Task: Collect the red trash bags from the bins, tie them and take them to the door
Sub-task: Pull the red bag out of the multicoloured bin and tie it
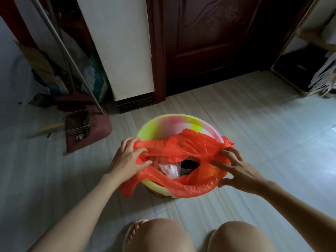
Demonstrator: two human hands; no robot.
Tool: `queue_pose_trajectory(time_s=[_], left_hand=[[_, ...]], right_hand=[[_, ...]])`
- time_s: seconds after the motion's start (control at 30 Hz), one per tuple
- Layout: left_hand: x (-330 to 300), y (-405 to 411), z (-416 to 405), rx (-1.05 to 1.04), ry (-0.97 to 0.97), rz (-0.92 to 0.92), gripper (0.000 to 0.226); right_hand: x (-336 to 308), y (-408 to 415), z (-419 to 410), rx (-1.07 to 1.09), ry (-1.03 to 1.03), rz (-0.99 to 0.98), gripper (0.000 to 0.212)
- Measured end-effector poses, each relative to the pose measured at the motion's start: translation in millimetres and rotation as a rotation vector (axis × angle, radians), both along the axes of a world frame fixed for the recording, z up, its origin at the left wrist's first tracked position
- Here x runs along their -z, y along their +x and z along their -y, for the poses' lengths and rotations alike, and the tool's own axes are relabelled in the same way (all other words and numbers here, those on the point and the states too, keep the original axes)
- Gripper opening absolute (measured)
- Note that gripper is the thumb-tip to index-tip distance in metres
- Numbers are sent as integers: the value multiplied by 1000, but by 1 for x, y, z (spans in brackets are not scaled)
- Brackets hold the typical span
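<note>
A red trash bag (pixel 181 148) lines a yellow-and-pink bin (pixel 163 122) on the floor in front of my knees. The bag's far edge is off the rim and folded inward; its near edge still drapes over the bin's front. Inside I see clear plastic and a black item. My left hand (pixel 127 159) grips the bag's left edge at the rim. My right hand (pixel 236 170) holds the bag's right edge, fingers spread over it and thumb under the rim side. A dark wooden door (pixel 209 42) stands just beyond the bin.
A maroon dustpan (pixel 87 130) with a long metal handle lies at the left, next to bags and clutter in the corner. A white wall section (pixel 123 51) separates that corner from the door. A low shelf with papers (pixel 312 75) stands at the right.
</note>
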State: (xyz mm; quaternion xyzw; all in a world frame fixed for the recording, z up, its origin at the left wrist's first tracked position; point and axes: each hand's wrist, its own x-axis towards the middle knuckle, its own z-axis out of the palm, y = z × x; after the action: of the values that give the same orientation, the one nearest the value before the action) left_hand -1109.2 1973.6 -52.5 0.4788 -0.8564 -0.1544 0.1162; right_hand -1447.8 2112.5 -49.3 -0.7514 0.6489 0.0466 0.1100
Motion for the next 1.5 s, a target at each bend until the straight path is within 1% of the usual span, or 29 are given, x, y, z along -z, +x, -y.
queue_pose_trajectory(time_s=[0.07, 0.17, 0.23, 0.3, 0.4, 0.47, 0.57, 0.6, 0.67, 0.7, 0.77, 0.8, 0.83, 0.87, 0.93, 1.03, 1.07, 1.1, 1.13, 1.17, 1.2, 1.23, 1.27, 1.3, 1.33, 1.37, 1.4, 1.47, 1.5], left_hand=[[1, -4, 9, -70, -6, -29, 45], [-2, -9, 21, -216, 64, -111, 53], [-7, -9, 33, -318, 31, -135, 51], [-13, -10, 43, -379, -7, -56, 48], [-17, -19, 48, -425, 34, 99, 54], [-13, -21, 46, -480, 87, 119, 65], [-10, -14, 50, -492, 50, 134, 85], [-12, -8, 56, -507, 40, 132, 88], [-19, -5, 66, -570, 117, 98, 90], [-22, -5, 70, -591, 168, 101, 85], [-26, -2, 78, -570, 170, 234, 59], [-28, -1, 80, -547, 145, 306, 44], [-29, 1, 82, -538, 118, 338, 33], [-27, 4, 84, -534, 99, 326, 30], [-22, 9, 84, -552, 81, 204, 29], [-24, 14, 83, -608, 63, -10, 24], [-26, 16, 83, -629, 70, -51, 21], [-27, 18, 84, -651, 80, -94, 19], [-29, 18, 84, -668, 93, -147, 18], [-31, 18, 86, -683, 107, -216, 19], [-33, 18, 87, -696, 116, -288, 21], [-33, 18, 87, -704, 115, -349, 22], [-34, 17, 87, -701, 107, -397, 22], [-33, 15, 87, -688, 93, -443, 20], [-32, 11, 84, -661, 76, -495, 18], [-32, 8, 80, -617, 52, -541, 15], [-30, 5, 75, -550, 18, -564, 14], [-23, 1, 62, -363, -59, -537, 15], [-18, 1, 53, -261, -84, -505, 16]], right_hand=[[1, 1, 7, 16, -3, 33, 69], [-1, 6, 27, 24, -38, 72, 64], [-4, 6, 45, 27, -64, 85, 62], [-6, 6, 61, 19, -50, 52, 62], [-5, 19, 80, 31, -29, 17, 58], [-1, 39, 93, 66, -61, 60, 54], [0, 70, 117, 79, -121, 171, 48], [-1, 79, 127, 65, -117, 213, 47], [-2, 87, 141, 13, -75, 259, 46], [-2, 87, 144, -19, -58, 269, 44], [-6, 90, 147, -56, -88, 343, 35], [-7, 88, 145, -62, -148, 399, 28], [-7, 87, 145, -65, -240, 422, 22], [-8, 84, 146, -59, -325, 391, 19], [-12, 80, 149, -23, -359, 248, 26], [-18, 83, 157, 149, -237, 104, 58], [-18, 86, 159, 234, -199, 97, 66], [-20, 91, 161, 326, -163, 101, 67], [-21, 95, 162, 413, -128, 84, 59], [-23, 99, 163, 440, -117, 23, 44], [-24, 103, 164, 407, -137, -77, 29], [-26, 109, 164, 335, -157, -176, 19], [-29, 113, 164, 260, -178, -233, 17], [-30, 117, 167, 200, -203, -228, 18], [-30, 120, 170, 170, -218, -171, 19], [-30, 126, 174, 181, -225, -56, 22], [-32, 132, 178, 231, -215, 125, 24], [-36, 150, 186, 369, -132, 535, 23], [-38, 160, 190, 408, -75, 662, 27]])
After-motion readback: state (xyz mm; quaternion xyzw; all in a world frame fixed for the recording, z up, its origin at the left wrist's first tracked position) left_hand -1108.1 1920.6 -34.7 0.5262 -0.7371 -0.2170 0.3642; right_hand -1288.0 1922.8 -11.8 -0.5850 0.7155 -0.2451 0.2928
